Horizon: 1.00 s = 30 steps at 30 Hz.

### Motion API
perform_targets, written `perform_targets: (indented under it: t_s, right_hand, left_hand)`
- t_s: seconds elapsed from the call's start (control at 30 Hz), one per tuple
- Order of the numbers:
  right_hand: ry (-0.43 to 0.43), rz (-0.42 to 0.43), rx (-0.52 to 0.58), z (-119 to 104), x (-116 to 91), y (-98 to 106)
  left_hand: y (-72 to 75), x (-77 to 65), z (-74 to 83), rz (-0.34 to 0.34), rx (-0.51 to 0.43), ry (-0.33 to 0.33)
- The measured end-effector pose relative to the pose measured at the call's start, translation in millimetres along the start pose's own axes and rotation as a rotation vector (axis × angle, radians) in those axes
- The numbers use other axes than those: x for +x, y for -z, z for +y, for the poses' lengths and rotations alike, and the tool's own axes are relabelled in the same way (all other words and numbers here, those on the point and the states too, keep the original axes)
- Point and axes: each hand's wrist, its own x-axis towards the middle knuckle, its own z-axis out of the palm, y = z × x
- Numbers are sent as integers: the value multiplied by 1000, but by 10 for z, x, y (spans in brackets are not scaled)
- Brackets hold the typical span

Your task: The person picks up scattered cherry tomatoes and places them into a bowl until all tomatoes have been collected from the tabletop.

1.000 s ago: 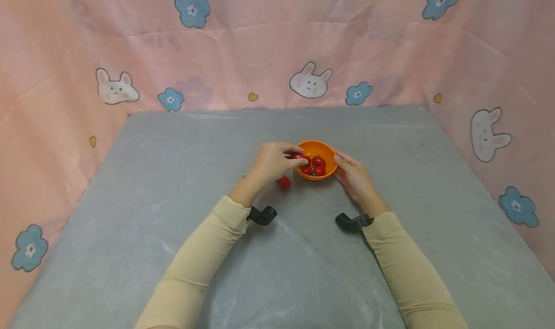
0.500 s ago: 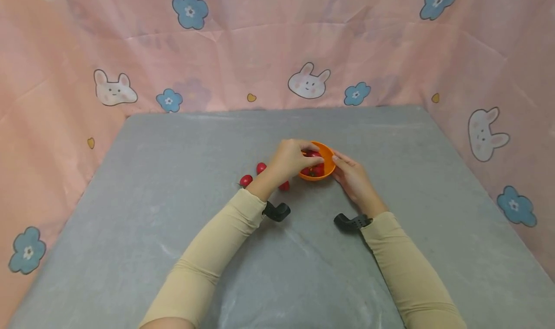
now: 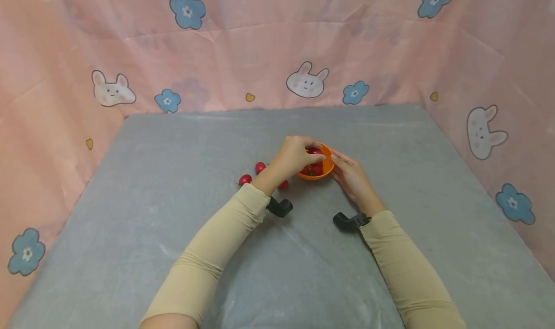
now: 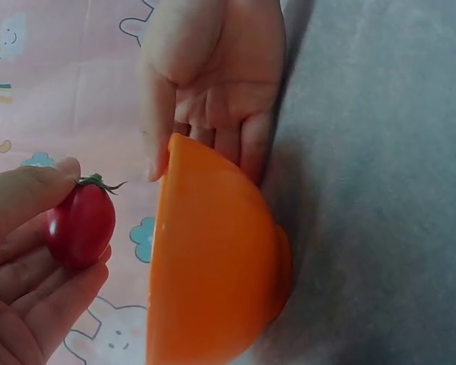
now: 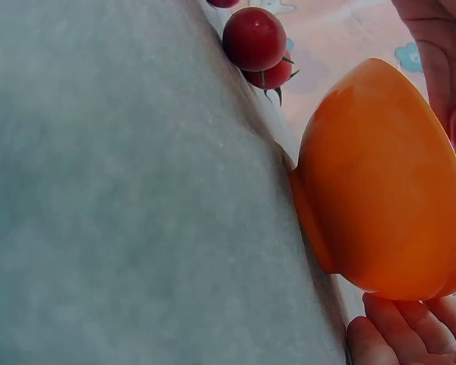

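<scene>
My left hand (image 3: 292, 155) is over the orange bowl (image 3: 328, 166), pinching a red cherry tomato (image 4: 82, 224) with a green stem between thumb and fingers. The left wrist view has this tomato above the level of the bowl's rim. More red tomatoes (image 3: 318, 169) lie inside the bowl, partly covered by my left fingers. On the bowl's right side, my right hand (image 3: 353, 179) grips the wall, thumb at the rim and fingers against the outside. The bowl (image 5: 380, 182) stands upright on the table.
Several loose tomatoes lie on the grey table (image 3: 173, 213) left of the bowl: one tomato (image 3: 245, 179) beside my left wrist, another tomato (image 3: 260, 167) farther back, and a tomato (image 3: 283, 185) partly behind the wrist. A pink patterned curtain (image 3: 243, 45) borders the table's back and sides.
My left hand has moved right from the bowl's left rim to over its inside, still pinching a tomato. Loose tomatoes behind its wrist have come into sight. The right hand keeps its hold.
</scene>
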Motion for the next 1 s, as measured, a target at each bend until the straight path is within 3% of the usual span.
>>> perform_targets:
  t_s: [0.33, 0.7, 0.83, 1.0]
  right_hand:
    - [0, -12, 5, -3, -2, -2]
    - [13, -12, 21, 16, 15, -6]
    - [5, -10, 19, 12, 16, -1]
    - [9, -10, 17, 5, 7, -6]
  left_hand:
    - [-111, 16, -90, 26, 69, -24]
    - [-198, 34, -245, 6, 106, 30]
    - [-204, 37, -246, -3, 99, 38]
    - [-106, 1, -250, 16, 19, 64]
